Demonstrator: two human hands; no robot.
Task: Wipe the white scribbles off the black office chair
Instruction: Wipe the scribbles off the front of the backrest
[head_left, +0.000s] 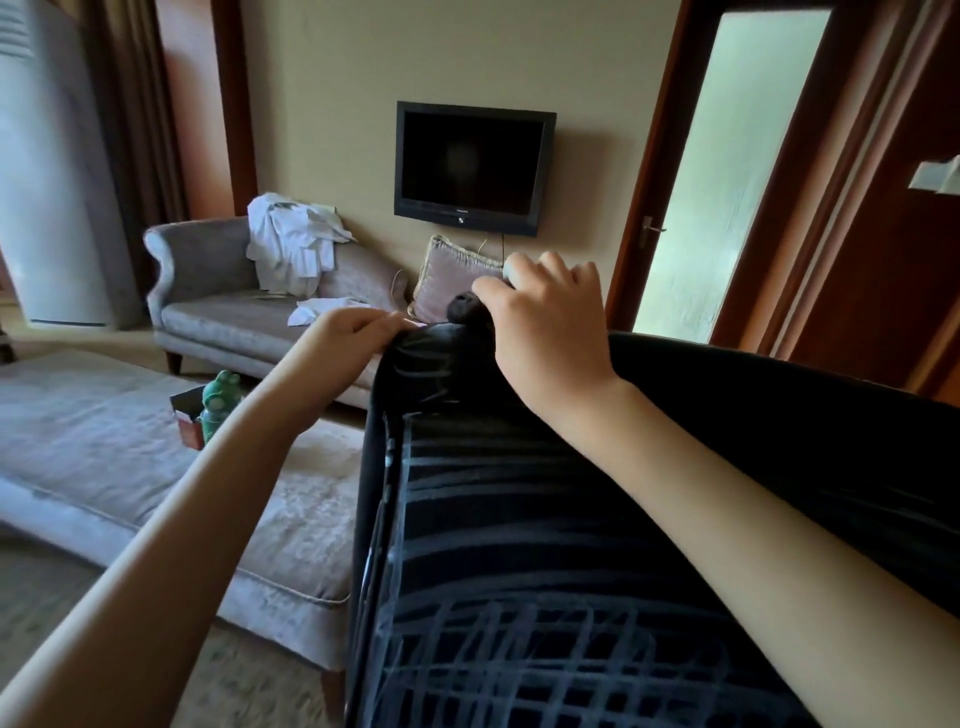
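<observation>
Currently the black office chair (779, 431), white scribbles (519, 623) across its seemingly soft padding, fills lower right; left grip (358, 330) pinches its far edge, right grip (545, 322) clutches a dark wad (464, 307) there, and that firmer edge is probably best for bracing.

Beige wall (322, 104) w/ a black flat TV (472, 166) mounted on it, screen dark. Below it stood a grey sofa (218, 312), white clothes (291, 244) heaped over its back & seat, pinkish cushion (452, 275) at one end. Tall white AC unit (47, 182) stood near brown curtains (135, 104). Grey upholstered bench (104, 447) sat on beige carpet (249, 675). Daylight glowed thru a frosted-glass door (727, 171) in a dark wood frame (654, 156).
</observation>
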